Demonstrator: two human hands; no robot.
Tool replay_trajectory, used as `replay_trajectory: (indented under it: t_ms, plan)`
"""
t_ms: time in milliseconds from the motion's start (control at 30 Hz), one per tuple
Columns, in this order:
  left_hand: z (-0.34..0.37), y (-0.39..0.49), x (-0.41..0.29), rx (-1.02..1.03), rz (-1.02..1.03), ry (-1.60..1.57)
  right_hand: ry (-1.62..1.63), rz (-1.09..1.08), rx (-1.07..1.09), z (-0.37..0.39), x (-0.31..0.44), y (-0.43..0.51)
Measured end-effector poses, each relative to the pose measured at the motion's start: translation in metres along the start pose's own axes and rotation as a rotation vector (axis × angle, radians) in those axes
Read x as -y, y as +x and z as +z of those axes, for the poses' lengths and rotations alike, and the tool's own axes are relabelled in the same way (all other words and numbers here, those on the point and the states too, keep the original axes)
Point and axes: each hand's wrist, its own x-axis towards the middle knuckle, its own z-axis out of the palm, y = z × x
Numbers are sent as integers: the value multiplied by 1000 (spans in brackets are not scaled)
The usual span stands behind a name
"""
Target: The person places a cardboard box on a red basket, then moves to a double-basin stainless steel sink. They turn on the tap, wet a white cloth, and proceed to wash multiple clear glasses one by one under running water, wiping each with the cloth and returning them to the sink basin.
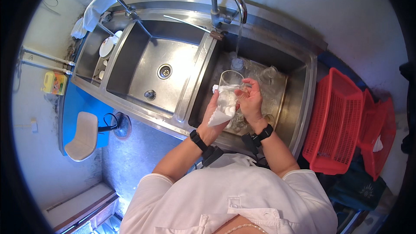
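Observation:
A clear drinking glass (231,78) is held over the right basin of a stainless steel sink, its mouth tilted away from me. My left hand (212,117) grips a white cloth (224,105) that is wrapped about the lower part of the glass. With bent fingers, my right hand (252,100) touches the glass and cloth from the right side. Water runs from the chrome faucet (242,6) onto a glass (237,64) standing in the basin. More clear glasses (269,73) lie at the right, and others are partly hidden beneath my hands.
The middle basin (165,55) has a drain and a loose strainer (149,95). White dishes (106,48) sit in the far left basin. A thin rod (187,23) with a brown end crosses the divider. Red plastic baskets (336,120) stand right of the sink, a stool (83,136) at the left.

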Motion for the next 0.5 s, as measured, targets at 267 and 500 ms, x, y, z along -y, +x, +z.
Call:
replay_trajectory:
  t_ms: [267, 500]
  plan:
    - [26, -27, -36, -100, 339, 773, -484, -94, 4, -32, 9, 6]
    - [81, -65, -61, 204, 390, 864, -542, -46, 12, -29, 14, 2]
